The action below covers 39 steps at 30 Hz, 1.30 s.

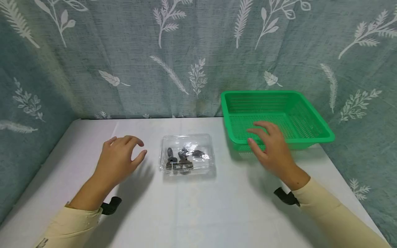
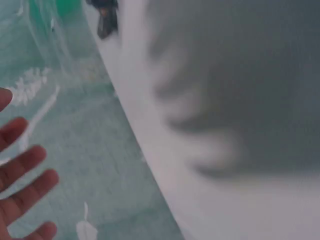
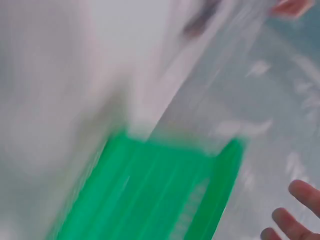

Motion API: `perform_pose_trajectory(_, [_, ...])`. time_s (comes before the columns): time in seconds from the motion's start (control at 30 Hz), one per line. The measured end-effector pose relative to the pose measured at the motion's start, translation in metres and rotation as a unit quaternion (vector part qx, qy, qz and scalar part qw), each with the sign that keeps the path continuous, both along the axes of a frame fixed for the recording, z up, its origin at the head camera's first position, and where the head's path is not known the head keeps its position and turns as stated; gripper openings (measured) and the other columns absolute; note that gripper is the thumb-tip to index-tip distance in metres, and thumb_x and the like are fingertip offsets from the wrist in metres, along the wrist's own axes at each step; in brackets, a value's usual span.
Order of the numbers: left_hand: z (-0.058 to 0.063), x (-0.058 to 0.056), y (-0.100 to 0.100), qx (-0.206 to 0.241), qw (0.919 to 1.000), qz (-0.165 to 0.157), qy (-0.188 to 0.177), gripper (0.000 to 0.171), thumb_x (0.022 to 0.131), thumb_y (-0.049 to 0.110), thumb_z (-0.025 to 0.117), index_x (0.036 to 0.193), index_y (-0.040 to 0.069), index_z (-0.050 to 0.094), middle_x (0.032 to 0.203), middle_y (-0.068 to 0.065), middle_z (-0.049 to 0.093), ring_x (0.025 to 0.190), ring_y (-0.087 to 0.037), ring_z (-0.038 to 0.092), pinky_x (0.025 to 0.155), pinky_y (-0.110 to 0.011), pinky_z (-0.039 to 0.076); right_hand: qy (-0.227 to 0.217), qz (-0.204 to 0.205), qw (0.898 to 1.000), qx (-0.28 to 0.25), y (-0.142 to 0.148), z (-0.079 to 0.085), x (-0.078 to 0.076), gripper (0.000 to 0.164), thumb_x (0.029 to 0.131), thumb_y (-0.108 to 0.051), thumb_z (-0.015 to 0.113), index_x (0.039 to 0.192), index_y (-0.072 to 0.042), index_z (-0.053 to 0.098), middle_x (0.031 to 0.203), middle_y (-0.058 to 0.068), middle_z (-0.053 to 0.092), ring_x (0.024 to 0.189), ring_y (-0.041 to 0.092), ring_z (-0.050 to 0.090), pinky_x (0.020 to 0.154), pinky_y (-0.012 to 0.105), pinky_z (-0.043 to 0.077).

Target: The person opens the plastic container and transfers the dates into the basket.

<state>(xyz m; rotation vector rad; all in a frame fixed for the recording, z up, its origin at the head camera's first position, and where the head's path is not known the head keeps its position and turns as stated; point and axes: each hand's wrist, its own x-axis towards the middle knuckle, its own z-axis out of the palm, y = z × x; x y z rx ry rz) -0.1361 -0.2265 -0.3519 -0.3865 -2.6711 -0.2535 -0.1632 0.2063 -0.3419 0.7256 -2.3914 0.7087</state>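
Note:
A clear plastic box (image 1: pixel 201 139) stands mid-table in the head view, with several small dark items (image 1: pixel 183 160) inside; their kind is hard to make out through the plastic. To its left, my left hand (image 1: pixel 119 158) hovers over the table with loosely bent fingers and holds nothing. My right hand (image 1: pixel 273 151) is in the air at the near side of the green basket (image 1: pixel 310 140), overlapping its front rim in this view, fingers spread and nothing between them. In the left wrist view the left fingers (image 2: pixel 30 192) are spread apart. The right wrist view is blurred.
A white cloth (image 1: pixel 192 213) covers the table. Behind it and at the sides hangs a grey-green curtain (image 1: pixel 130 41) with white leaf prints. The basket stands at the back right, against the curtain. A dark strap (image 1: pixel 111 205) shows at the left wrist.

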Motion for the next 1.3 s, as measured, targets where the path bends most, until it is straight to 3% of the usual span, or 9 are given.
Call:
perform_pose_trajectory(0.17, [-0.016,0.004,0.018,0.034,0.9954,-0.075,0.049,0.017,0.082,0.019,0.079,0.089,0.014,0.065,0.095,-0.006,0.07,0.094,-0.032,0.068,0.083,-0.055,0.049,-0.016,0.102,0.985,-0.136,-0.041,-0.009,0.022,0.015,0.089,0.003,0.063,0.101,-0.003,0.072,0.109,0.014,0.066,0.109,0.027,0.057,0.094,0.034,0.047])
perform_pose_trajectory(0.33, [-0.027,0.011,0.03,0.036,0.9903,-0.13,0.035,0.02,0.08,0.02,0.082,0.089,0.016,0.065,0.1,-0.002,0.069,0.097,-0.026,0.068,0.083,-0.05,0.052,-0.098,0.164,0.958,-0.211,-0.076,-0.013,0.037,0.018,0.092,0.006,0.059,0.099,-0.005,0.072,0.092,0.004,0.068,0.087,0.011,0.06,0.077,0.021,0.051])
perform_pose_trajectory(0.5, [-0.032,0.015,0.035,0.008,0.9869,-0.157,0.035,0.023,0.076,0.021,0.086,0.087,0.02,0.065,0.107,-0.002,0.069,0.1,-0.025,0.068,0.082,-0.048,0.054,-0.222,0.217,0.916,-0.254,-0.103,-0.02,0.046,0.015,0.098,0.003,0.054,0.098,-0.001,0.069,0.083,0.011,0.067,0.075,0.015,0.064,0.069,0.027,0.057])
perform_pose_trajectory(0.73, [-0.037,0.018,0.035,-0.004,0.9854,-0.164,0.045,0.032,0.069,0.02,0.091,0.086,0.02,0.063,0.108,-0.001,0.069,0.094,-0.023,0.071,0.08,-0.045,0.055,-0.365,0.248,0.857,-0.267,-0.129,-0.038,0.057,0.018,0.101,-0.004,0.051,0.095,0.001,0.068,0.078,0.019,0.062,0.065,0.01,0.06,0.055,0.027,0.053])
perform_pose_trajectory(0.9, [-0.038,0.017,0.034,0.0,0.9829,-0.177,0.053,0.032,0.069,0.017,0.091,0.083,0.018,0.063,0.108,-0.001,0.071,0.089,-0.023,0.072,0.08,-0.043,0.055,-0.474,0.257,0.793,-0.283,-0.147,-0.051,0.059,0.023,0.102,-0.008,0.051,0.1,0.01,0.065,0.077,0.016,0.061,0.06,0.008,0.059,0.049,0.022,0.05])
perform_pose_trajectory(1.03, [-0.04,0.014,0.033,0.007,0.9798,-0.191,0.058,0.028,0.069,0.015,0.09,0.08,0.019,0.064,0.109,-0.003,0.07,0.089,-0.025,0.072,0.081,-0.042,0.056,-0.562,0.231,0.728,-0.318,-0.162,-0.058,0.058,0.03,0.101,-0.013,0.054,0.107,0.015,0.063,0.075,0.004,0.061,0.056,0.009,0.058,0.047,0.02,0.048])
perform_pose_trajectory(1.17, [-0.04,0.013,0.032,0.011,0.9777,-0.202,0.057,0.026,0.07,0.013,0.089,0.077,0.021,0.066,0.11,-0.003,0.07,0.092,-0.027,0.072,0.083,-0.043,0.056,-0.627,0.195,0.662,-0.36,-0.173,-0.065,0.058,0.036,0.099,-0.019,0.057,0.114,0.013,0.062,0.074,0.0,0.06,0.053,0.008,0.056,0.045,0.019,0.045])
perform_pose_trajectory(1.2, [-0.04,0.013,0.032,0.011,0.9775,-0.203,0.057,0.026,0.069,0.013,0.089,0.077,0.021,0.066,0.111,-0.003,0.071,0.093,-0.027,0.072,0.084,-0.043,0.056,-0.638,0.19,0.65,-0.367,-0.174,-0.066,0.058,0.037,0.099,-0.021,0.058,0.115,0.012,0.061,0.073,0.0,0.059,0.053,0.007,0.056,0.045,0.018,0.044])
perform_pose_trajectory(1.3, [-0.037,0.012,0.033,0.009,0.9769,-0.206,0.056,0.026,0.069,0.012,0.09,0.078,0.021,0.068,0.111,-0.004,0.071,0.098,-0.028,0.071,0.086,-0.044,0.056,-0.655,0.187,0.626,-0.38,-0.173,-0.071,0.057,0.039,0.1,-0.023,0.057,0.117,0.012,0.061,0.074,-0.001,0.06,0.053,0.007,0.055,0.043,0.018,0.043])
